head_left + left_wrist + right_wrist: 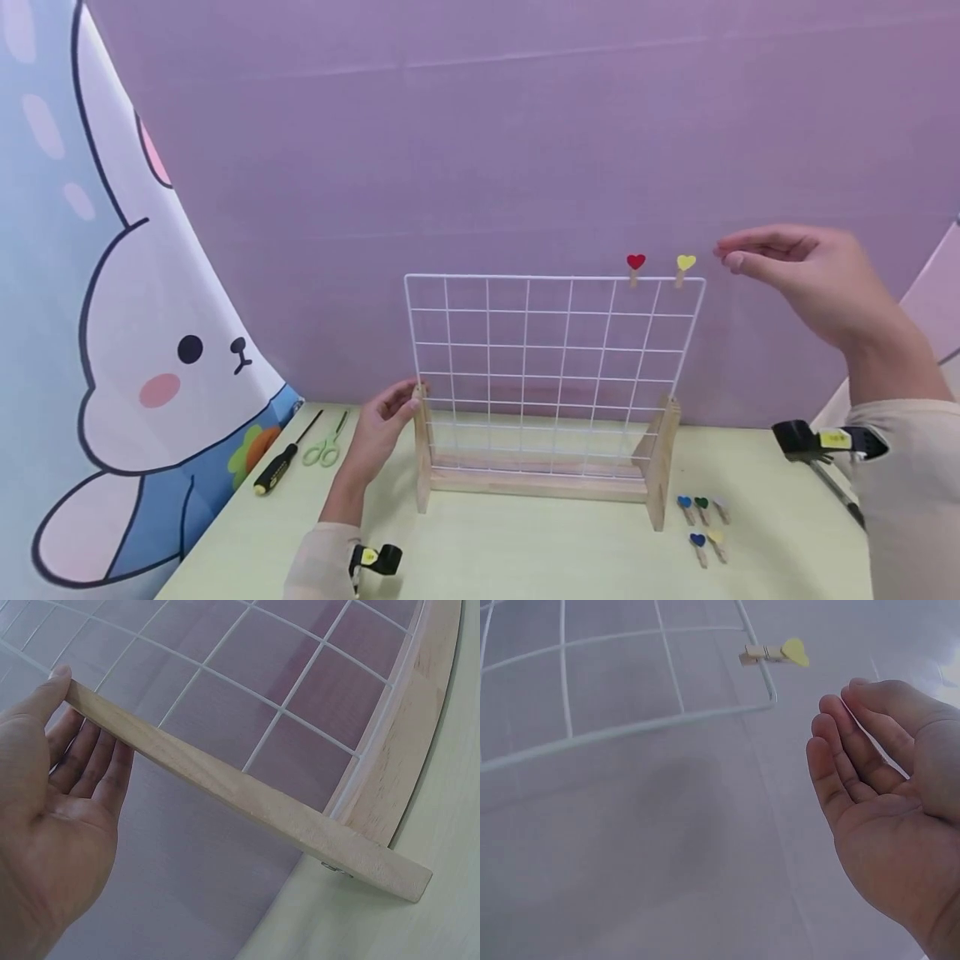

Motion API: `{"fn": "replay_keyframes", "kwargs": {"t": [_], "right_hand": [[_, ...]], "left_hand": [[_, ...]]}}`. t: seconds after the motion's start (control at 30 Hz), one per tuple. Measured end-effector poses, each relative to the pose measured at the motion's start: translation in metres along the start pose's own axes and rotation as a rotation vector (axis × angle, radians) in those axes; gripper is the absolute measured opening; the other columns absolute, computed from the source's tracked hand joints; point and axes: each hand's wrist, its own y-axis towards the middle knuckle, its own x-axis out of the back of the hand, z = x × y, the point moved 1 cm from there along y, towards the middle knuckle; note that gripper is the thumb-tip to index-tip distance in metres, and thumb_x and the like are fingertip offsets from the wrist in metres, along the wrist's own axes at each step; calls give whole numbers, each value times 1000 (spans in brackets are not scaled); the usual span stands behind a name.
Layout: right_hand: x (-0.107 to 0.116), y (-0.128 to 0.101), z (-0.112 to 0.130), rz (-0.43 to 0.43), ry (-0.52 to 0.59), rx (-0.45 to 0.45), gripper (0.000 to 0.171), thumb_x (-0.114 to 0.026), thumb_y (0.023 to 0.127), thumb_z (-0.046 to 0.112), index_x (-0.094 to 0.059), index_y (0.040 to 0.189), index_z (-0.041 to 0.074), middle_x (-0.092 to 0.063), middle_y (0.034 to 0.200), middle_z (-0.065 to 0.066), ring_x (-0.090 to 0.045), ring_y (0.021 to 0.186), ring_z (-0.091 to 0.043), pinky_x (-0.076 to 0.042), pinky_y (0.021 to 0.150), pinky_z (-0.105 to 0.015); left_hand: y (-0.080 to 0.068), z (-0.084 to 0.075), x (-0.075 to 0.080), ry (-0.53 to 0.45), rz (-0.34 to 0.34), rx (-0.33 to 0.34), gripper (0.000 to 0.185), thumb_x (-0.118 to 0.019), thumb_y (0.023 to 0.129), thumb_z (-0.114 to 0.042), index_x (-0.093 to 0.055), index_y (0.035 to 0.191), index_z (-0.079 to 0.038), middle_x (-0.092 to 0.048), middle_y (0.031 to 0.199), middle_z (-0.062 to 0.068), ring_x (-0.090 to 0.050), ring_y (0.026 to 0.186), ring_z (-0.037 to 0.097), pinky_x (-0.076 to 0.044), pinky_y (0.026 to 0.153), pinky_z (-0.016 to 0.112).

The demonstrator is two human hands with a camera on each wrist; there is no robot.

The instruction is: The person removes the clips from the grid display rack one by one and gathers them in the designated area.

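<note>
A white wire grid (pixel 525 344) stands upright in a wooden stand (pixel 536 485) on the table. My left hand (pixel 384 422) pinches the top of the stand's left upright, thumb on one side and fingers on the other, as the left wrist view shows on the wooden upright (pixel 225 776). Clipped on the grid's top wire near its right end are a red heart clothespin (pixel 636 263) and a yellow heart clothespin (pixel 686 264). My right hand (pixel 813 279) hovers just right of the yellow one, touching nothing; its fingers (pixel 831 776) are loosely bent around empty air.
Several small heart clothespins (pixel 701 504) lie on the table (pixel 555 550) right of the stand. At the left are a black-and-yellow screwdriver (pixel 277 468) and green scissors (pixel 322 452). A dark pen-like stick (pixel 838 492) lies at the right, partly behind the sleeve. A purple cloth (pixel 480 167) hangs behind.
</note>
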Motion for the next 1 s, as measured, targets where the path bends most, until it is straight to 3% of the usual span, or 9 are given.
{"fn": "replay_keyframes", "kwargs": {"t": [0.33, 0.53, 0.83, 1.0], "right_hand": [[-17, 21, 21, 69, 60, 27, 41, -74, 97, 33, -70, 132, 12, -76, 116, 15, -62, 113, 2, -42, 85, -6], [-27, 29, 26, 91, 129, 44, 37, -74, 97, 27, -71, 130, 9, -77, 109, 18, -67, 106, 0, -47, 88, -7], [-39, 36, 38, 128, 120, 42, 37, -75, 96, 30, -72, 128, 10, -76, 109, 19, -68, 104, -1, -51, 86, -9], [-48, 41, 39, 148, 121, 48, 32, -74, 97, 24, -73, 126, 10, -77, 104, 18, -69, 99, -3, -55, 82, -13]], "left_hand": [[4, -1, 0, -13, -16, -9, 42, -66, 102, -17, -59, 139, 2, -73, 121, -10, -68, 113, 2, -55, 98, 17], [3, 1, 0, -16, -5, 4, 43, -67, 102, -18, -58, 140, 1, -73, 122, -11, -67, 113, 2, -55, 98, 16], [3, -1, 3, -11, -2, -10, 43, -66, 102, -18, -58, 140, 0, -73, 122, -11, -67, 115, 2, -54, 99, 16], [2, -1, 4, -5, 1, -16, 42, -66, 103, -18, -58, 141, 0, -72, 128, -1, -66, 116, 2, -54, 100, 16]]}}
